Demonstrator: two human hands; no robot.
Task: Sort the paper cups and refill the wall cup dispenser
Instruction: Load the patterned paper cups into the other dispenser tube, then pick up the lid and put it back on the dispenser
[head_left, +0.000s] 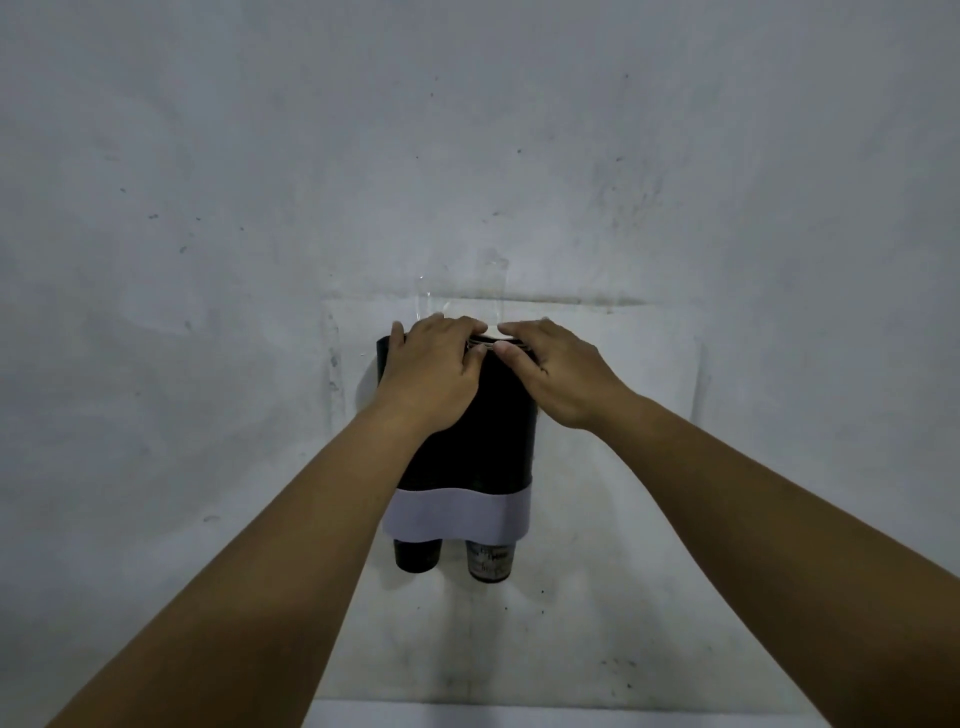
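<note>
The wall cup dispenser (467, 431), black with a pale lilac band at its foot, is seen mounted on the grey wall (208, 156). A black cup (417, 555) protrudes from its left outlet and a printed cup (488, 562) from its right.

Both hands are at the top edge. The left hand (434, 364) is curled over the rim, its fingers meeting a thin layered edge, probably cup rims (491, 341). The right hand (550, 371) pinches the same edge between thumb and fingers.

Risks judged: uneven pressing could cock the stack and jam it. Excess force could push the lowest cup out below. Rims might be crushed under the fingertips.
</note>
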